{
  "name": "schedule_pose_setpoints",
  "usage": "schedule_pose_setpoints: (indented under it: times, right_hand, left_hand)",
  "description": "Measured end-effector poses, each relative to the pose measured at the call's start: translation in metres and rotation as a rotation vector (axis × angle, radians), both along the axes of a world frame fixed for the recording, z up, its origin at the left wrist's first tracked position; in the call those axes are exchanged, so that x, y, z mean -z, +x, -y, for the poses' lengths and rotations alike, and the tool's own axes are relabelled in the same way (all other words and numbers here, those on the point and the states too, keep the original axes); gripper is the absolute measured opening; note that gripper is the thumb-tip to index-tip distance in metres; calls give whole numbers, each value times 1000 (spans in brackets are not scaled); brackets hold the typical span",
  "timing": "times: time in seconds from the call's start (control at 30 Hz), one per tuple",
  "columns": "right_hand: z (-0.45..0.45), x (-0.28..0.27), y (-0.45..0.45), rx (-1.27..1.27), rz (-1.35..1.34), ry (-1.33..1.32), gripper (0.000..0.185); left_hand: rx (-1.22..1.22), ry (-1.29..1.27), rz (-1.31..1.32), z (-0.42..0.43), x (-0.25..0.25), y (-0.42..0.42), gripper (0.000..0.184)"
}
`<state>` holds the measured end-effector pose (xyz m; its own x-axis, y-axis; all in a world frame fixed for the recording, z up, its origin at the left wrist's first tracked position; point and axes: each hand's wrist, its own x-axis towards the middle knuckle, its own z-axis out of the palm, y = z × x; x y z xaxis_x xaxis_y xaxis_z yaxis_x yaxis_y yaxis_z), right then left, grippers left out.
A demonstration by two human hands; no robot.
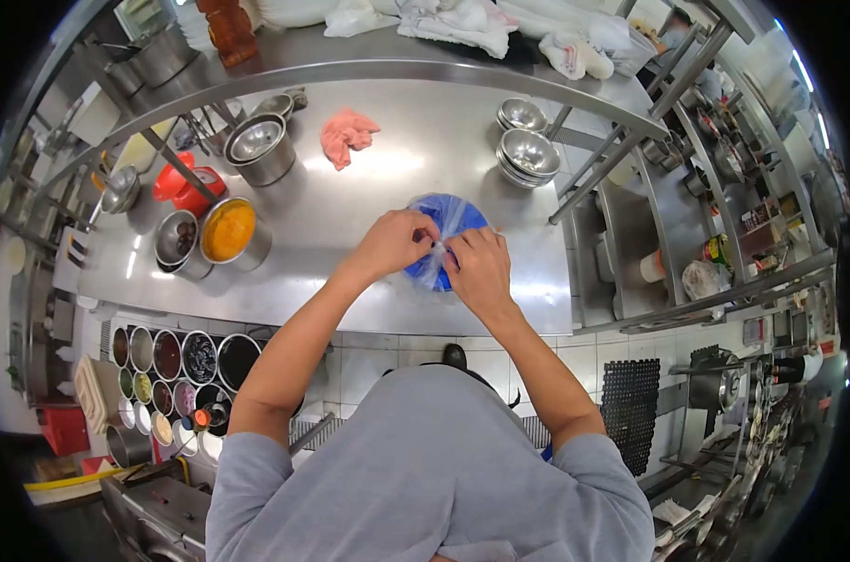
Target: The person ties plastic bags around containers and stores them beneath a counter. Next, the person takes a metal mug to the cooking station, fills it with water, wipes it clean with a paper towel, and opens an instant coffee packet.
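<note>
The left hand [399, 242] and right hand [479, 267] both pinch the clear plastic [451, 214] with closed fingers; the blue round object [424, 206] lies directly below them.

Gathered clear plastic [451, 214] covers a blue container [470, 218].

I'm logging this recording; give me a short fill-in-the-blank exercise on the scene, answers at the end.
1. The left hand and right hand hold clear plastic over a round item coloured ____.
2. The pot of orange food stands to the person's ____ of both hands.
3. The person's shirt is ____.

Missing words: blue; left; grey.
</note>
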<state>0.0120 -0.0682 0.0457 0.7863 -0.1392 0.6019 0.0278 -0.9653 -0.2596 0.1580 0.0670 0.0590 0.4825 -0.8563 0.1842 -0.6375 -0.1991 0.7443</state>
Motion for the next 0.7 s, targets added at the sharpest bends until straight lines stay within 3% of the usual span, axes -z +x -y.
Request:
schedule_pose_setpoints:
  times: [0.23, 0.53, 0.6, 0.7]
  right_hand:
    - [20, 1, 28, -34, -12, -29, 16]
    - [42, 1, 39, -200, 204, -9, 17]
    - [45, 5, 38, -243, 231, 12, 18]
    - [46, 14, 39, -217, 235, 21, 19]
  left_hand:
    - [-75, 32, -141, 3, -11, 3, 18]
    - [-114, 183, 333, 36, -30, 3, 22]
    - [-97, 310, 296, 43, -43, 0, 22]
    - [-106, 294, 230, 49, -33, 6, 23]
